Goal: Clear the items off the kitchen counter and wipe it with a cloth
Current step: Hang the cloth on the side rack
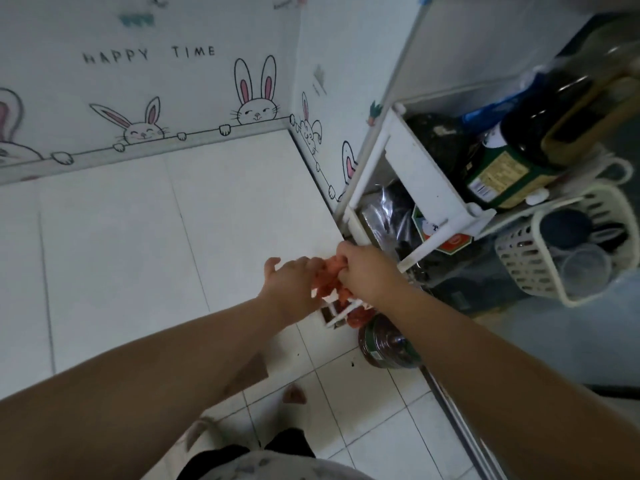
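A crumpled pinkish-orange cloth (329, 278) is bunched between my two hands at the right front corner of the white counter (173, 220). My left hand (291, 282) has its fingers curled into the cloth from the left. My right hand (363, 268) pinches the cloth from the right, just beside the white shelf rack (426, 181). More of the red fabric hangs below over a white rail of the rack.
The rack at the right holds dark sauce bottles (512, 168), plastic packets and a cream basket (568, 251) with cups. A lidded jar (388, 344) stands on the tiled floor below. Rabbit-patterned walls close the counter's back and right sides.
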A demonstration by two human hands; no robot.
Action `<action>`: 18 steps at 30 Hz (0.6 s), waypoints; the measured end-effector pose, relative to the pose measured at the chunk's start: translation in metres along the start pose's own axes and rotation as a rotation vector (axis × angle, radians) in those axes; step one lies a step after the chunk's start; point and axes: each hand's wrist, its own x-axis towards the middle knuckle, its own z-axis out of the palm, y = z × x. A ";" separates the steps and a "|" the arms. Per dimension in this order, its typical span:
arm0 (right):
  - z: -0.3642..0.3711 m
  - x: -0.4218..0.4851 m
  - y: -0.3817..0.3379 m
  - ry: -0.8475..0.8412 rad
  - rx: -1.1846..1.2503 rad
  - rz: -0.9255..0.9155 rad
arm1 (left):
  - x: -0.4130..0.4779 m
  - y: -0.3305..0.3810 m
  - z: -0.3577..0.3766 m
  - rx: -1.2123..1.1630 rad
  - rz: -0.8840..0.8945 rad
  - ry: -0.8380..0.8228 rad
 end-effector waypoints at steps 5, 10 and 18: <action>-0.054 -0.008 -0.024 0.163 0.002 -0.084 | 0.005 -0.003 -0.053 -0.206 0.023 0.175; -0.112 -0.028 -0.036 0.328 -0.129 -0.132 | 0.005 0.016 -0.096 -0.337 0.228 0.393; -0.190 -0.060 -0.008 0.536 -0.289 -0.014 | 0.010 0.091 -0.150 -0.466 0.372 0.494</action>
